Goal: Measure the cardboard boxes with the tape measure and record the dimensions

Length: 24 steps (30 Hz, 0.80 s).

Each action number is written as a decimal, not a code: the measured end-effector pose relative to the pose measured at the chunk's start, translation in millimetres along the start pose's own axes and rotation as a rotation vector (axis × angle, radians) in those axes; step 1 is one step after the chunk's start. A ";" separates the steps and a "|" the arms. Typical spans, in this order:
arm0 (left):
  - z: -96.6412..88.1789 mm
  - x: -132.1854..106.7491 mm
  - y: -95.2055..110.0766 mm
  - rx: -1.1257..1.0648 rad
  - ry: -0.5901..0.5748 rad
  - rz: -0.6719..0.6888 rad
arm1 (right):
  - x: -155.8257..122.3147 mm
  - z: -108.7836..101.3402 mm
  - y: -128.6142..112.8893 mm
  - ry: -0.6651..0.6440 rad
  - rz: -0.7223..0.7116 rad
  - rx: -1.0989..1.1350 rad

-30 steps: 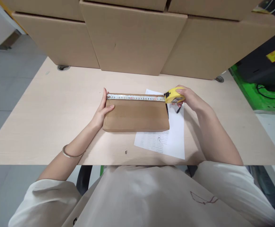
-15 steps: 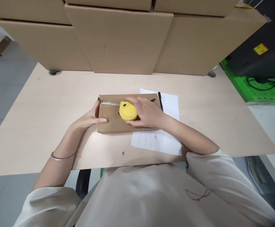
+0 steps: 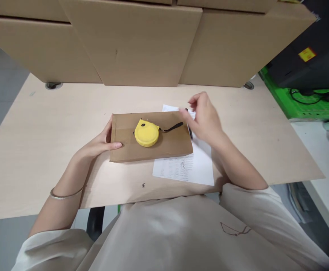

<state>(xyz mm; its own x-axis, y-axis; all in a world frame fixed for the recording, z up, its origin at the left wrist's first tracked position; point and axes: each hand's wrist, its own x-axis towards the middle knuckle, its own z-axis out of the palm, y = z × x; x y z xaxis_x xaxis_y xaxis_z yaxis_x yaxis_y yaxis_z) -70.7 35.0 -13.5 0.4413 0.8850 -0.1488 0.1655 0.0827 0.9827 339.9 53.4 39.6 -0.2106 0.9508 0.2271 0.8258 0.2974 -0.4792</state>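
Observation:
A flat brown cardboard parcel (image 3: 164, 145) lies on the light wooden desk (image 3: 54, 128). A yellow tape measure (image 3: 146, 133) rests on top of it, its tape wound in and its black strap trailing right. My left hand (image 3: 102, 141) holds the parcel's left edge, thumb on top. My right hand (image 3: 205, 118) hovers over the parcel's right end, fingers loosely apart and slightly blurred, just above a black pen (image 3: 189, 130) lying on a printed white sheet (image 3: 192, 167).
Large cardboard boxes (image 3: 136, 45) stand in a row along the back of the desk. A green crate (image 3: 302, 107) and a black unit (image 3: 308, 64) sit to the right. Two cable grommets (image 3: 52, 85) mark the desk's back corners.
The tape, stretched along the parcel's far edge a second ago, has wound back in. My right hand set the tape measure on the parcel, let go and moved right toward the pen.

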 end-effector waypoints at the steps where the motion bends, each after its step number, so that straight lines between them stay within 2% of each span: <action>1: 0.7 -0.4 0.3 -0.003 0.002 -0.001 | 2.1 -5.8 12.8 -0.068 0.153 -0.104; 3: 1.8 -1.4 1.9 -0.003 0.004 -0.004 | 3.2 -9.6 30.4 -0.293 0.354 -0.316; 4: 2.1 -1.8 2.9 -0.001 0.005 -0.008 | 2.2 -8.2 34.6 -0.405 0.394 -0.406; 6: 1.6 -2.6 4.8 0.007 0.000 -0.024 | -1.3 -2.3 35.9 -0.541 0.380 -0.526; 11: -5.6 -2.9 5.5 0.040 -0.034 -0.066 | -2.2 5.1 35.9 -0.623 0.216 -0.555; 13: -8.5 -2.2 4.7 0.052 -0.040 -0.064 | 1.7 5.3 43.9 -0.604 0.182 -0.504; 16: -11.1 -1.4 3.7 0.051 -0.055 -0.067 | 9.3 7.6 61.7 -0.523 0.165 -0.270; 20: -14.0 -2.3 -0.7 0.051 -0.054 -0.062 | 24.0 13.7 85.5 -0.359 0.206 0.212; 24: -19.2 -6.0 -9.8 0.118 0.000 -0.059 | 42.6 23.1 102.0 -0.183 0.268 0.657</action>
<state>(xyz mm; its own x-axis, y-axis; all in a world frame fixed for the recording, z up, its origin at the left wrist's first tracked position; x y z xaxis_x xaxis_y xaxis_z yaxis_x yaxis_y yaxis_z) -91.9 37.7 -20.1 0.4278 0.8802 -0.2057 0.2941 0.0797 0.9524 403.2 126.2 -19.2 -0.1771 0.9803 -0.0873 0.3888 -0.0118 -0.9212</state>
